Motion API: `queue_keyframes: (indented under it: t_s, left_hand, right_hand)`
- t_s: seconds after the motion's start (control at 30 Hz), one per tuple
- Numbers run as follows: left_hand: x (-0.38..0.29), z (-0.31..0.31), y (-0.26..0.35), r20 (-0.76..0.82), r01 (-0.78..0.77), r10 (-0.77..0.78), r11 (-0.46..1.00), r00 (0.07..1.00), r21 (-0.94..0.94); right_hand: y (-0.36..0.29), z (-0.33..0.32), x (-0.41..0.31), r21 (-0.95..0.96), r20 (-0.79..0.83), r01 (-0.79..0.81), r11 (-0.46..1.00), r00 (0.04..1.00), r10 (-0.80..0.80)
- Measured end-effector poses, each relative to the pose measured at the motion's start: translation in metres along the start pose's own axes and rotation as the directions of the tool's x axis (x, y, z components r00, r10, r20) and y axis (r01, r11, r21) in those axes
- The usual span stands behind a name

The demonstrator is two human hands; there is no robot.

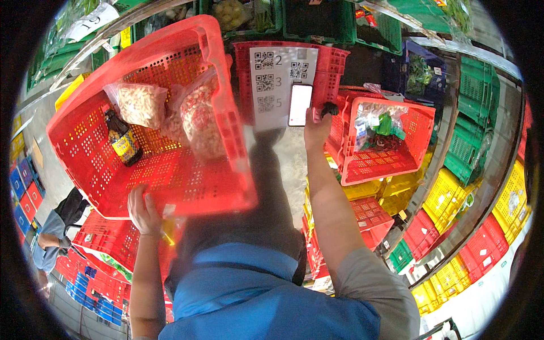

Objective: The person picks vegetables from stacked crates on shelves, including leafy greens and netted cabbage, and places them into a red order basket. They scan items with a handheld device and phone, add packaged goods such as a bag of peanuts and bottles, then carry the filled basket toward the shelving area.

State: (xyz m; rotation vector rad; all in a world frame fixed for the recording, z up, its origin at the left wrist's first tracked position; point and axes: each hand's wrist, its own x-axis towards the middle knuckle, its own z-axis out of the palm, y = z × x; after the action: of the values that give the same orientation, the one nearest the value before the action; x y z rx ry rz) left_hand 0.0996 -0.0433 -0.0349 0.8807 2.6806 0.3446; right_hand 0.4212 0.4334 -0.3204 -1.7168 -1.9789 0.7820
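Observation:
My left hand (144, 211) grips the near rim of a large red perforated plastic crate (170, 193). Inside the crate lie a dark glass bottle with a yellow label (122, 138), a clear bag of pale pieces (141, 104) and a bigger bag of pale and red contents (203, 121). My right hand (318, 127) holds a smartphone with a bright screen (300, 104); a small black object (329, 109) shows beside its fingers. Past the phone, a white sheet with printed codes (265, 114) hangs on the side of another red crate (329, 63).
At the right, a smaller red crate (384, 161) holds bagged goods, above yellow crates (365, 190). Green crates (469, 140) and metal shelf rails stand further right. Green crates with produce line the far side. Another person (49, 240) is at the far left beside red crates.

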Motion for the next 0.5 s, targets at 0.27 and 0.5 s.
queue_keyframes:
  t_s: [0.27,0.5]
  left_hand:
    - [0.0,0.002,0.004,-0.002,0.024,-0.024,0.999,1.0,-0.023]
    - [0.0,0.005,0.006,-0.008,0.019,-0.019,1.0,1.0,-0.023]
  right_hand:
    - [0.041,-0.016,-0.006,-0.158,0.177,0.32,0.934,0.94,-0.292]
    - [0.032,-0.016,-0.01,-0.159,0.195,0.258,0.953,0.954,-0.226]
